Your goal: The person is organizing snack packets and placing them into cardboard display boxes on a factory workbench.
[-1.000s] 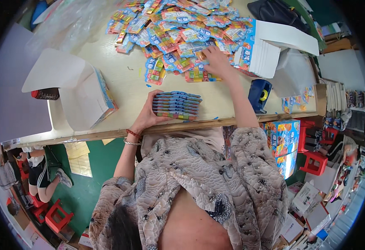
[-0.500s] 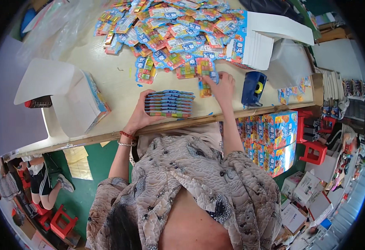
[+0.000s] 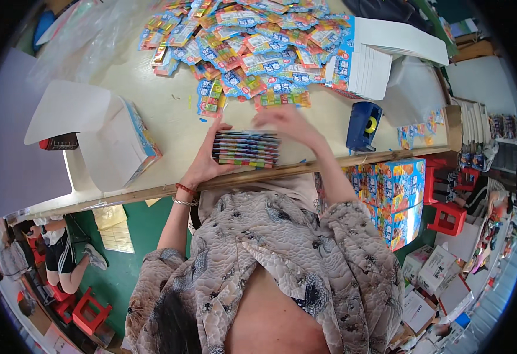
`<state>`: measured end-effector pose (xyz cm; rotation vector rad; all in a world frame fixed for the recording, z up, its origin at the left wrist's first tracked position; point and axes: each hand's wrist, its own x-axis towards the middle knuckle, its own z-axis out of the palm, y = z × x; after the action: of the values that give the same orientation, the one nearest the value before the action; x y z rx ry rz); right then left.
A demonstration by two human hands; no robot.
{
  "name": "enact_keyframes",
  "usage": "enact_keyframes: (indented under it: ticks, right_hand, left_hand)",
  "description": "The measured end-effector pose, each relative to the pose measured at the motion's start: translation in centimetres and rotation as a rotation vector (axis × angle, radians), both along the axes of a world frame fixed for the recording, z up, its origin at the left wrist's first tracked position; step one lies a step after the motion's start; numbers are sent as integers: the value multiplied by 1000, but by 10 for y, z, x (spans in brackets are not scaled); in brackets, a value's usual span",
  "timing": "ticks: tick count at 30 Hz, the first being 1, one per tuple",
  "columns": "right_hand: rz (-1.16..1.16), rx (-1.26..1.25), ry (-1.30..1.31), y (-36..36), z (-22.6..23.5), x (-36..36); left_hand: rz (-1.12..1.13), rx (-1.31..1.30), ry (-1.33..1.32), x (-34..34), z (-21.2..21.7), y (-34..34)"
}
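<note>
A pale table (image 3: 170,127) fills the upper part of my view, with stacked cartons and red stools (image 3: 447,218) on the floor off its right end. At the near edge of the table, right in front of me, sits a stack of flat packets (image 3: 245,148). The packets lie flat one on another, their long axis running along the near edge from left to right, so I see the striped long edges facing me.

My left hand (image 3: 206,162) cups the left end of the stack, fingers spread and curved against it, thumb toward the near edge. My right hand (image 3: 288,125) is blurred over the stack's top right; it looks flat and open, but I cannot tell whether it has hold of a packet.

Beyond the stack, across the far side of the table, lies a loose heap of colourful packets (image 3: 252,47). A white open box (image 3: 108,138) stands toward the left edge, another white box (image 3: 382,56) toward the far right corner, and a blue tape dispenser (image 3: 363,127) sits near the right end of the near edge.
</note>
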<state>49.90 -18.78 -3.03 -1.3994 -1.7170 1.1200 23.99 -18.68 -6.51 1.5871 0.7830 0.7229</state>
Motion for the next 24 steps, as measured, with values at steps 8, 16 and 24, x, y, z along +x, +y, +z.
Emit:
enact_keyframes:
  ticks: [8, 16, 24]
  right_hand:
    - [-306, 686, -861, 39, -27, 99]
    - [-241, 455, -255, -7, -23, 38]
    - [-490, 364, -379, 21, -42, 60]
  left_hand:
    - [-63, 30, 17, 2, -16, 5]
    - [3, 144, 49, 4, -13, 1]
    - [-73, -72, 60, 5, -2, 3]
